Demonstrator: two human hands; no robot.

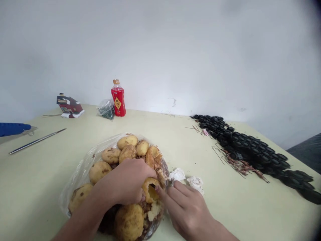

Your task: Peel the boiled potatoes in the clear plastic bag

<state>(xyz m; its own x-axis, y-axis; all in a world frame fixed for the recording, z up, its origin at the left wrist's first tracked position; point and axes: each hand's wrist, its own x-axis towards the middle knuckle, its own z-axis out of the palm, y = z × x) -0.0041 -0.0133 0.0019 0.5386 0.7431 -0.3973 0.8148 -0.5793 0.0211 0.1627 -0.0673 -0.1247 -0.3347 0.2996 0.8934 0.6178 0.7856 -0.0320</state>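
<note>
A hollowed potato sits over a plastic bag of potatoes, its open, scooped-out side facing right. My left hand reaches across the bag and grips this potato from its left side. My right hand is closed, with the index finger stretched to the potato's opening. A small dark sliver shows at that fingertip; what the hand holds is hidden. Whole potatoes lie around the left and far sides of the bag. A large potato is nearest me, beside pale potato scraps.
Crumpled tissues lie right of the bag. Many black round pots and thin wires cover the right side. A red drink bottle, small bag, toy house, pen-like tool and blue glue gun stand left.
</note>
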